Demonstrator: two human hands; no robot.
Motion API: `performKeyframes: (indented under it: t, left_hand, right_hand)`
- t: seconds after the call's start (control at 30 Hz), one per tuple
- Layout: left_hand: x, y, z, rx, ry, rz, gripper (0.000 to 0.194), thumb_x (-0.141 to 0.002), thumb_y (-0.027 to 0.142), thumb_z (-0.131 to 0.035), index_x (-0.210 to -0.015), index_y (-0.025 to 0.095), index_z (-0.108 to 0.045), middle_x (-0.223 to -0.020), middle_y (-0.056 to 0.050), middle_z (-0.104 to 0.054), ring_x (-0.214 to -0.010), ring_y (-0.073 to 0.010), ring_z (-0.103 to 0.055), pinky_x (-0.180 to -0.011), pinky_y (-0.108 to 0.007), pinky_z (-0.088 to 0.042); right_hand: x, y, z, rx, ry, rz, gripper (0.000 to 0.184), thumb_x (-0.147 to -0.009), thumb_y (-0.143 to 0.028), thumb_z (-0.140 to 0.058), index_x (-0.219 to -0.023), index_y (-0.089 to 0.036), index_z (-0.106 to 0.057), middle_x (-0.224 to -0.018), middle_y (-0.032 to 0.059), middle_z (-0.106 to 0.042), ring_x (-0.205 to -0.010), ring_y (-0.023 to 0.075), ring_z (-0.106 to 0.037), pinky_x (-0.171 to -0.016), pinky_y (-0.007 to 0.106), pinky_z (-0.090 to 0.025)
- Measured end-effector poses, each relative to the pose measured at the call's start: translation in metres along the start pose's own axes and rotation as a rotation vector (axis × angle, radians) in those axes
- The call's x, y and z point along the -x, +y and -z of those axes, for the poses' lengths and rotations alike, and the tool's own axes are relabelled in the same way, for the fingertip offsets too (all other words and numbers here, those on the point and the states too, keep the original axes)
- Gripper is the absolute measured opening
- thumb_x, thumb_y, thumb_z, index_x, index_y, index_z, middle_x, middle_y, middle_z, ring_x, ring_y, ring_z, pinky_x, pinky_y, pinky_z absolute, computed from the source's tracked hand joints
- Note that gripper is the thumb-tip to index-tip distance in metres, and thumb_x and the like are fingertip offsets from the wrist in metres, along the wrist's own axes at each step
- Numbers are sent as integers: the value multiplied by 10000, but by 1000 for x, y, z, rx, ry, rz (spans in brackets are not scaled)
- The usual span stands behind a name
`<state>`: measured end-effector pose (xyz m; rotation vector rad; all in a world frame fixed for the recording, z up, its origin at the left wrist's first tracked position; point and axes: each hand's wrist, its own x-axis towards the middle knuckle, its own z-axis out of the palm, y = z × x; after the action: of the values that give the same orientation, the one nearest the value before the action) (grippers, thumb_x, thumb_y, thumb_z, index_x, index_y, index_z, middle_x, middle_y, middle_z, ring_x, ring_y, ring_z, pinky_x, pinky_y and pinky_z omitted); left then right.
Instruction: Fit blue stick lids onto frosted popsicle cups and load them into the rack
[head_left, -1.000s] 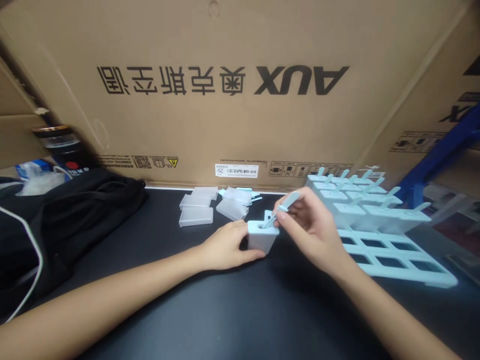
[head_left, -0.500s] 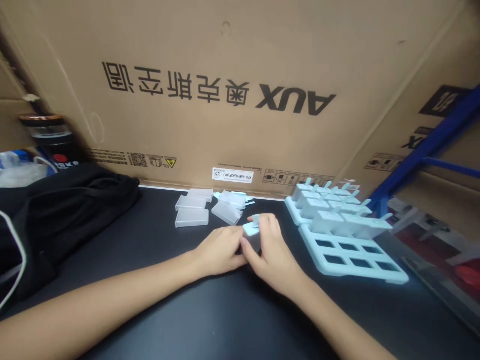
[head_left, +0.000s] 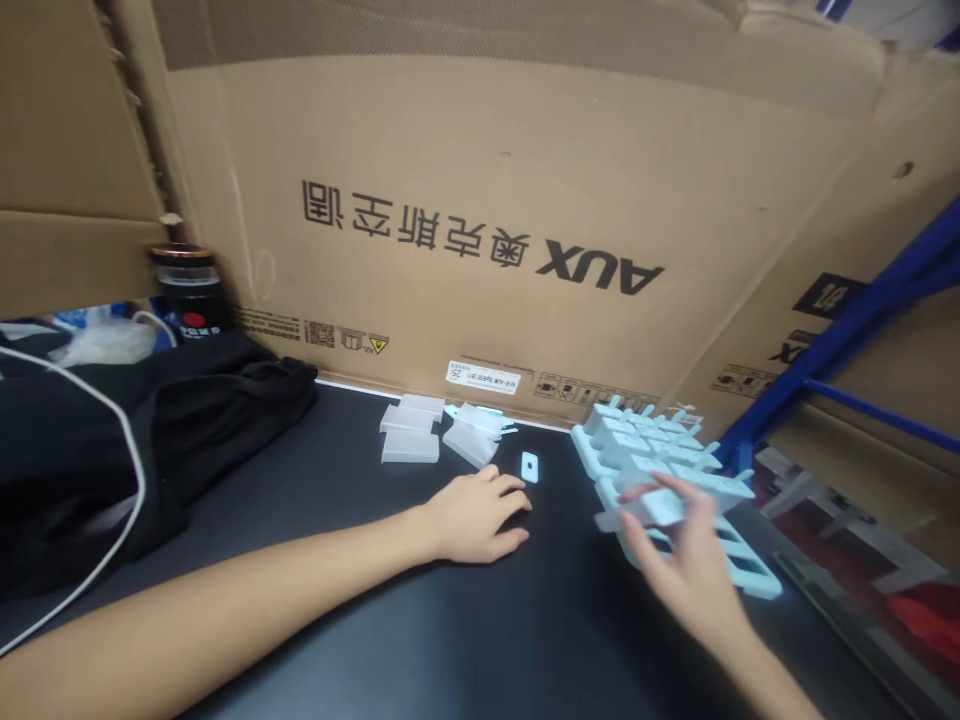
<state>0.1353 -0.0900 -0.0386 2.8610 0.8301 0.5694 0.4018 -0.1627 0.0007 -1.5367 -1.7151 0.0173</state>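
My right hand (head_left: 694, 560) grips an ice pop mold (head_left: 660, 507) between thumb and fingers, over the near part of the light-blue mold rack (head_left: 757, 578). The mold is pale, with a whitish end sticking out to the left; its exact outline is blurred. Several filled slots farther back hold ice pop molds (head_left: 622, 450) with light-blue stick handles pointing up. My left hand (head_left: 476, 515) lies on the black table, fingers apart and holding nothing. Just beyond its fingertips is a small light-blue lid (head_left: 529, 467) with a hole in the middle.
Several translucent mold sleeves (head_left: 410, 447) lie behind my left hand, beside a clear sleeve (head_left: 471, 440) near light-blue sticks. A cardboard box (head_left: 420, 310) walls off the back. Black cloth (head_left: 247, 390) and a white cable (head_left: 131, 450) are left; a blue metal frame (head_left: 862, 320) stands right.
My hands have separated: the right one has carried a mold rightward to the rack, while the left stays on the table with its fingers loosened. The small lid has come into view.
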Motion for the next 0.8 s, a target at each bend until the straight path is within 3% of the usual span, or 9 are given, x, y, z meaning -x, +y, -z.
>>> performKeyframes:
  t: [0.17,0.3,0.4,0.5,0.6,0.7,0.8]
  left_hand:
    - [2,-1,1,34,28,7,285,-956,379,-521,-1162,204,-609,-1236,-79,-623,-1106,-267,-567,-853,-388,-558]
    - [3,-2,1,30,30,11,267,-958,351,-505,-1159,214,-616,-1337,-88,-561,-1190,-288,-545,-921,-429,-544]
    - [3,-1,2,16,50,2,274,-955,326,-505,-1178,218,-621,-1459,-100,-460,-1277,-312,-495,-1016,-468,-494]
    - [4,0,3,12,87,7,245,-940,311,-528,-1136,207,-631,-1438,-110,-469,-1276,-313,-474,-1054,-480,-457]
    - [4,1,3,-19,172,119,199,-922,293,-542,-1076,190,-613,-1411,-128,-475,-1296,-329,-429,-1056,-515,-428]
    - [5,0,1,-41,221,209,199,-909,294,-552,-1072,184,-585,-1404,-146,-476,-1341,-341,-377,-1079,-534,-390]
    - [4,-1,0,-36,194,204,198,-918,303,-538,-1071,184,-576,-1300,-133,-553,-1279,-323,-437,-1063,-504,-403]
  right_hand:
    - [-11,67,61,245,184,-347,729,-720,-656,-559,-1270,-205,-397,-884,121,-653,-732,367,-686,-702,507,-545]
    - [-9,102,85,333,150,-488,731,-698,-704,-545,-1236,-226,-417,-833,130,-619,-636,361,-655,-667,504,-521]
    - [-9,111,89,345,98,-505,682,-725,-677,-553,-1243,-260,-400,-759,94,-603,-574,333,-640,-643,478,-495]
    - [-14,110,89,342,70,-490,597,-786,-647,-536,-1243,-286,-405,-693,81,-590,-562,308,-637,-643,446,-474]
    - [-19,109,87,331,26,-450,539,-830,-621,-522,-1254,-307,-410,-670,80,-587,-573,297,-634,-671,437,-467]
    - [-21,112,85,355,-3,-385,579,-832,-598,-540,-1308,-297,-403,-691,80,-591,-587,300,-631,-701,445,-465]
    - [-20,115,82,361,-16,-399,673,-845,-619,-512,-1390,-254,-364,-703,90,-592,-616,304,-646,-706,438,-471]
